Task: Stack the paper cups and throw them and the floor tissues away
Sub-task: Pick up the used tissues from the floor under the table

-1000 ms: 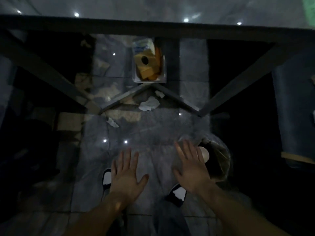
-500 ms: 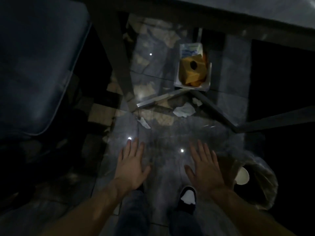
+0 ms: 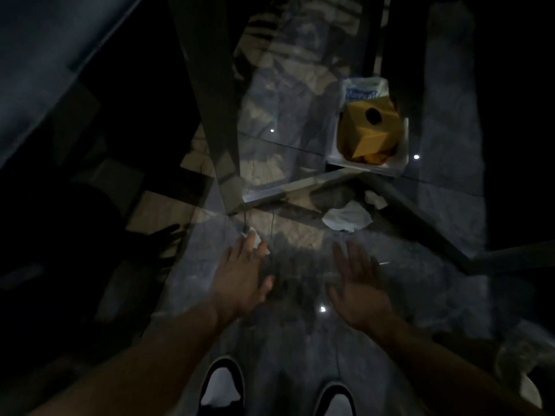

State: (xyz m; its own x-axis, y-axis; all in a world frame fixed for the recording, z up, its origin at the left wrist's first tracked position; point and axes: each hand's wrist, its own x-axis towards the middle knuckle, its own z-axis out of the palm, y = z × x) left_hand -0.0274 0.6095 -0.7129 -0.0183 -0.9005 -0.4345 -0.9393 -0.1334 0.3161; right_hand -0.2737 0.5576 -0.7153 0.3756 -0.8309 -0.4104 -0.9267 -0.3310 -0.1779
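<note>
Pack [image 3: 365, 90] label blurred, unreadable. Left hand [image 3: 241, 279] splayed, fingertips over small tissue [image 3: 255, 239]; right hand [image 3: 362, 291] splayed, empty (dim). Larger tissue [image 3: 347, 220] beyond on floor.

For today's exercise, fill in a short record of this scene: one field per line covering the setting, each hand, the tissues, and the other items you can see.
setting: dim tiled floor, seen from above
left hand: open, fingers spread, reaching toward small tissue
right hand: open, empty
large tissue: crumpled, lying ahead of right hand
yellow box: in white tray
shoes: at bottom edge
</note>
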